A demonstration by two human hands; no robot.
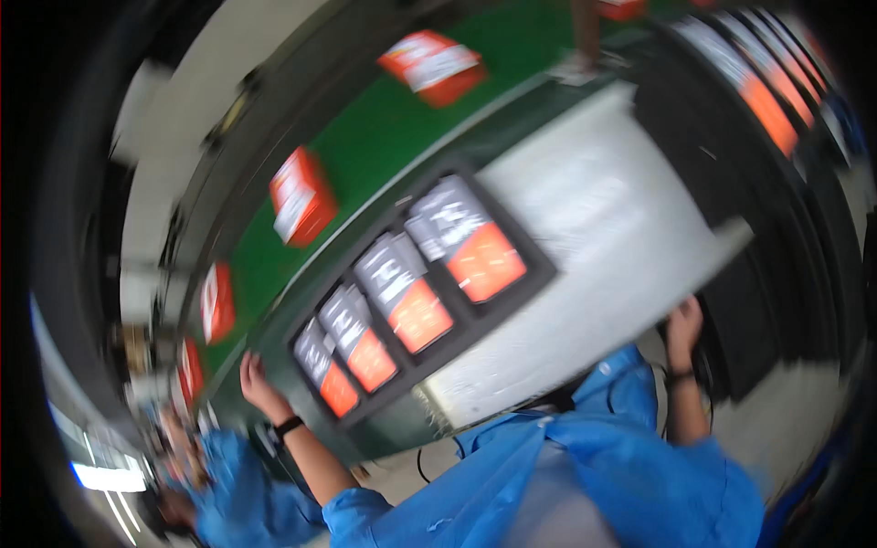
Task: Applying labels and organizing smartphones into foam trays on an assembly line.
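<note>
A black tray (541, 272) holding four grey-and-orange packs (403, 290) lies along the counter's (388, 431) far edge, beside the green conveyor (356, 137). The left hand (259, 384) is near the counter's left end, the right hand (683, 331) by its near right corner, beside stacked black trays (749, 306); blur hides whether either hand's fingers are apart or together.
</note>
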